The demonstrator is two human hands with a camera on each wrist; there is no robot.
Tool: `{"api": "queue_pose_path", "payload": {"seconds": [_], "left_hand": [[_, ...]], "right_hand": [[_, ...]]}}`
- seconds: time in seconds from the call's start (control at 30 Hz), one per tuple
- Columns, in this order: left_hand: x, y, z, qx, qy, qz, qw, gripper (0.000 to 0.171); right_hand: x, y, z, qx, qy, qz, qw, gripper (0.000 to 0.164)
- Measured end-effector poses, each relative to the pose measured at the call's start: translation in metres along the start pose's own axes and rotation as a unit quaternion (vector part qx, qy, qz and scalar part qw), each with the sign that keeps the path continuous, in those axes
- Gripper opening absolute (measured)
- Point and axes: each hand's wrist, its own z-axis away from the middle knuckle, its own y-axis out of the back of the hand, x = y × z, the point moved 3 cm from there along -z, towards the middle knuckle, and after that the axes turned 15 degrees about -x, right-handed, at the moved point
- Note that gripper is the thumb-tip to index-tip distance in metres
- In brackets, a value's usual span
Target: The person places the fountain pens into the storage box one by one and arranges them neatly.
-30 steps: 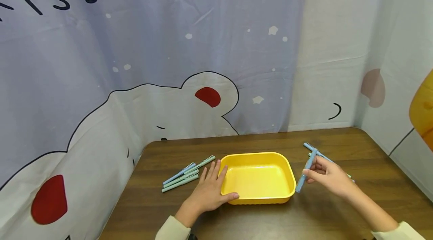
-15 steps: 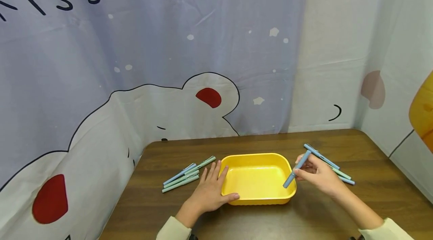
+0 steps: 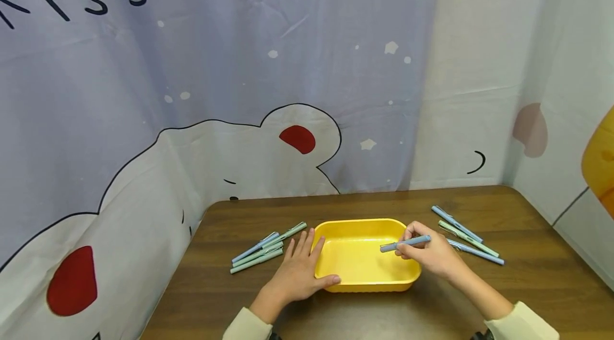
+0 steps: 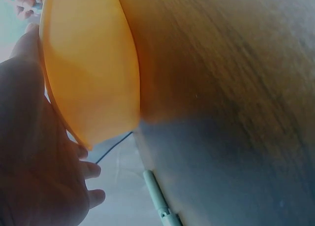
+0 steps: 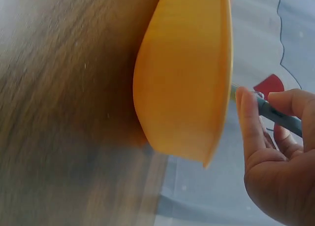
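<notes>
A yellow plastic tray (image 3: 366, 288) stands mid-table with nothing lying in it. My left hand (image 3: 299, 270) rests on its left rim, fingers spread and straight, thumb along the front corner. Over the tray's right half, my right hand (image 3: 431, 252) pinches a blue pen (image 3: 405, 244) between thumb and fingers, the pen nearly level. In the right wrist view the same blue pen (image 5: 279, 116) shows beyond the tray wall (image 5: 184, 83). The left wrist view shows the left hand (image 4: 39, 152) against the tray's outer side (image 4: 93, 73).
Several green and blue pens (image 3: 259, 252) lie bunched left of the tray. To its right are a blue pen (image 3: 455, 224), a green pen (image 3: 467, 239) and another blue pen (image 3: 477, 252). A printed curtain (image 3: 288, 63) hangs behind the wooden table (image 3: 230, 308).
My right hand has carried the blue pen leftward from the tray's right side to above its inside, and the pen has turned from steep to nearly level. The left hand stays put.
</notes>
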Motion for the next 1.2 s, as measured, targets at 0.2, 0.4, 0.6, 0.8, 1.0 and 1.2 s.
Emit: {"api": "queue_pose_path", "payload": {"seconds": [0.2, 0.4, 0.6, 0.8, 1.0, 1.2], "left_hand": [[-0.002, -0.002, -0.001, -0.003, 0.004, 0.006, 1.0000, 0.098], [-0.002, -0.003, -0.002, -0.005, 0.005, 0.003, 1.0000, 0.099], [-0.001, -0.002, -0.002, 0.000, 0.003, 0.005, 1.0000, 0.099], [-0.002, -0.003, -0.002, -0.008, 0.012, 0.006, 0.9999, 0.100], [-0.003, -0.004, -0.002, -0.007, 0.013, 0.000, 0.9999, 0.100], [-0.003, -0.003, -0.003, -0.004, 0.013, -0.001, 0.9999, 0.099]], "right_hand": [[0.002, -0.011, -0.009, -0.028, -0.005, -0.073, 0.997, 0.033], [-0.001, -0.016, -0.012, -0.061, -0.032, -0.117, 0.991, 0.043], [0.000, -0.020, -0.014, -0.078, -0.064, -0.141, 0.985, 0.047], [0.002, -0.025, -0.017, -0.061, -0.074, -0.075, 0.993, 0.037], [-0.002, -0.034, -0.020, -0.064, -0.091, -0.034, 0.993, 0.039], [-0.004, -0.042, -0.027, -0.085, -0.104, -0.095, 0.986, 0.052]]}}
